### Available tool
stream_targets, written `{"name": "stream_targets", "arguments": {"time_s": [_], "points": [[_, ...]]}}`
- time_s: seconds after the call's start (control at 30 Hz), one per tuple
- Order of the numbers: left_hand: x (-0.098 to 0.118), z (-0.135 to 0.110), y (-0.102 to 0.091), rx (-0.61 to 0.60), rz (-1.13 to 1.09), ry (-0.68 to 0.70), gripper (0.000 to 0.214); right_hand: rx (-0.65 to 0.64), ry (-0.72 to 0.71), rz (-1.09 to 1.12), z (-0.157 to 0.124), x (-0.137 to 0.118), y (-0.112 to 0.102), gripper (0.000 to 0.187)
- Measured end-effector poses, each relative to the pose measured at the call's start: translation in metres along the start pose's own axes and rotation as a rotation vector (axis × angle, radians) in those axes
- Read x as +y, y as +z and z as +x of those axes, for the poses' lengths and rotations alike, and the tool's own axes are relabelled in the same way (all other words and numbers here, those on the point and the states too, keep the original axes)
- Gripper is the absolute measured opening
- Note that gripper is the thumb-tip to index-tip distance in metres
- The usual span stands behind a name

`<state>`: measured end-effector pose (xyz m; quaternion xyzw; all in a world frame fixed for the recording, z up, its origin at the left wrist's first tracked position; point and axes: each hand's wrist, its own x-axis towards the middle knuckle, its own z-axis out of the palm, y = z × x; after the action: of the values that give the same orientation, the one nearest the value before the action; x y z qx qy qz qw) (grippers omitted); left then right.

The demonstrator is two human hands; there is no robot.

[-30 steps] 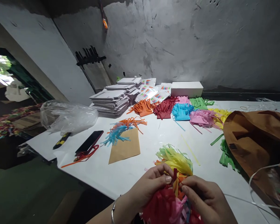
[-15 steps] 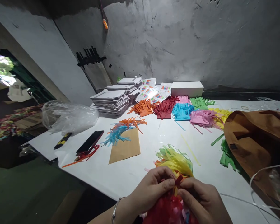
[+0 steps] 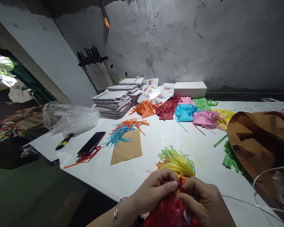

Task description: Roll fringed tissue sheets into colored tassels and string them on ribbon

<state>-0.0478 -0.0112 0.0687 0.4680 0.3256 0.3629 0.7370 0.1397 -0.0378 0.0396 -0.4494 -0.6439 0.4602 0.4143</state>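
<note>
You are pinching with your left hand [image 3: 156, 189] — thumb and forefinger closed on the top of a small red paper strip [image 3: 180, 183] at the near edge of the white table [image 3: 132, 176]. The strip is standing out of the bunched red and pink fringed paper tassel [image 3: 170, 211] below your hands. Your right hand [image 3: 201, 201] is closing on the same strip, fingers curled around the tassel's neck, though the exact grip is hidden. Keep both pinches close together and the gathered strands tight, so the yellow-green fringe [image 3: 177, 160] just beyond is staying untangled.
</note>
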Motion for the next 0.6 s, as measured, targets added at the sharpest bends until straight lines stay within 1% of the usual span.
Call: {"name": "stream_targets", "arguments": {"time_s": [0.1, 0.17, 0.23, 0.3, 0.33, 0.4, 0.5, 0.53, 0.6], "points": [[0.000, -0.001, 0.000, -0.003, 0.050, 0.009, 0.035, 0.010, -0.078, -0.135, 0.000, -0.001, -0.003, 0.025], [0.001, -0.002, 0.001, 0.004, 0.155, 0.033, 0.035, 0.047, -0.132, -0.229, 0.001, -0.002, -0.004, 0.024], [0.002, -0.003, 0.002, 0.021, 0.309, 0.092, 0.034, 0.091, -0.145, -0.264, 0.002, -0.003, -0.003, 0.025], [0.003, -0.005, 0.003, 0.035, 0.438, 0.149, 0.032, 0.121, -0.119, -0.246, 0.003, -0.004, -0.002, 0.026], [0.004, -0.005, 0.003, 0.031, 0.470, 0.163, 0.031, 0.132, -0.096, -0.221, 0.003, -0.005, -0.001, 0.026], [0.004, -0.005, 0.002, -0.001, 0.465, 0.158, 0.031, 0.141, -0.021, -0.138, 0.003, -0.008, 0.001, 0.026], [0.002, -0.004, -0.001, -0.074, 0.385, 0.112, 0.033, 0.107, 0.151, 0.084, 0.003, -0.012, 0.003, 0.029], [0.002, -0.004, -0.002, -0.094, 0.373, 0.098, 0.034, 0.084, 0.197, 0.159, 0.003, -0.012, 0.003, 0.032], [0.003, -0.003, -0.003, -0.130, 0.374, 0.083, 0.034, 0.013, 0.247, 0.292, 0.004, -0.010, 0.002, 0.050]]}}
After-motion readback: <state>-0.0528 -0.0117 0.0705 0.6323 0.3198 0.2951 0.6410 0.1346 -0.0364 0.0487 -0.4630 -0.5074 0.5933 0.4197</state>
